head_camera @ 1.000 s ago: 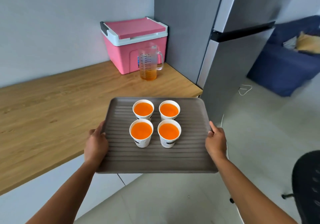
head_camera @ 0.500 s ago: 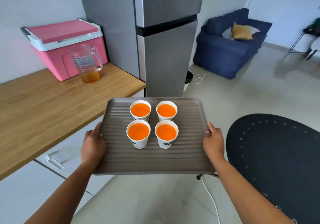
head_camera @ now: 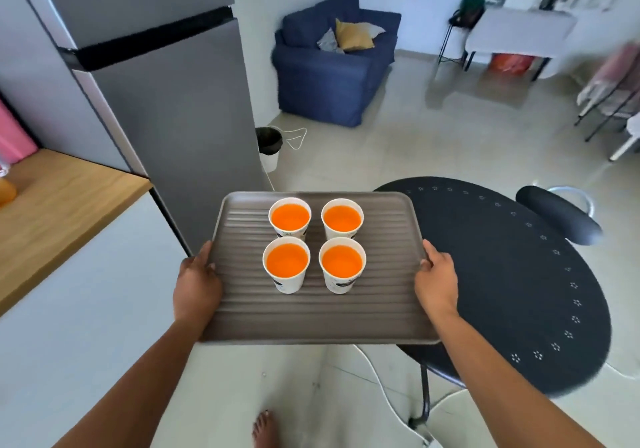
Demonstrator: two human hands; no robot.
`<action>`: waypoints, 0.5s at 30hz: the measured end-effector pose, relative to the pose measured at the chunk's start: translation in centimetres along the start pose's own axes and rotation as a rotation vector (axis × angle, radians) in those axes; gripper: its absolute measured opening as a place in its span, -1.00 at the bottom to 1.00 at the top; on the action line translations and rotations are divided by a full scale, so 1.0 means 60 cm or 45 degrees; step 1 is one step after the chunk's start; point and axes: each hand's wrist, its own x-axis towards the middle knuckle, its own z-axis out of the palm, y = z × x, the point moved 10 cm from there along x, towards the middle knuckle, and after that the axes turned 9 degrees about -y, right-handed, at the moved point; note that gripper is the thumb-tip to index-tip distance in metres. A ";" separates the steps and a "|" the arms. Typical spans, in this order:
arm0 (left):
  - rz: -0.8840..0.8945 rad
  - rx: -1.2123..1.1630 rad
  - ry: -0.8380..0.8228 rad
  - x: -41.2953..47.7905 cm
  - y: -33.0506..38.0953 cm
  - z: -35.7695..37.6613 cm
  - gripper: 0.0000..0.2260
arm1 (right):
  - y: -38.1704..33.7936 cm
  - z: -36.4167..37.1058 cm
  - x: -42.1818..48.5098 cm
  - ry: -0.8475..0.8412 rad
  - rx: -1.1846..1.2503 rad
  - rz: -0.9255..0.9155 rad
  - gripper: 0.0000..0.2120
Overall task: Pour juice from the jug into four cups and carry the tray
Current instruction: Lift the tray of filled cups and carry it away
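A grey ribbed tray (head_camera: 318, 319) is held level in the air in front of me. My left hand (head_camera: 195, 288) grips its left edge and my right hand (head_camera: 435, 281) grips its right edge. Several white paper cups full of orange juice stand upright in a square near the tray's far half, among them a near-left cup (head_camera: 286, 264) and a far-right cup (head_camera: 342, 218). Of the jug only an orange sliver (head_camera: 6, 191) shows at the far left edge on the wooden counter (head_camera: 65, 202).
A grey fridge (head_camera: 166, 101) stands left of the tray. A black office chair (head_camera: 512, 274) is close on the right, partly under the tray. Beyond are a small bin (head_camera: 268, 144), a blue armchair (head_camera: 332, 77), a white table (head_camera: 516, 28) and tiled floor. My bare foot (head_camera: 265, 428) shows below.
I have turned right, away from the counter, with the tray held in both hands. The jug and pink cooler have slid out to the left edge; the chair and room have come into view.
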 end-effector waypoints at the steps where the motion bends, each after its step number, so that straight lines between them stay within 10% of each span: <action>1: 0.021 0.007 -0.019 0.011 0.019 0.016 -0.56 | 0.015 -0.016 0.002 0.026 0.005 0.023 -0.54; 15: 0.436 -0.007 -0.380 0.171 0.312 0.305 -0.57 | 0.206 -0.208 0.031 0.543 0.145 0.378 -0.55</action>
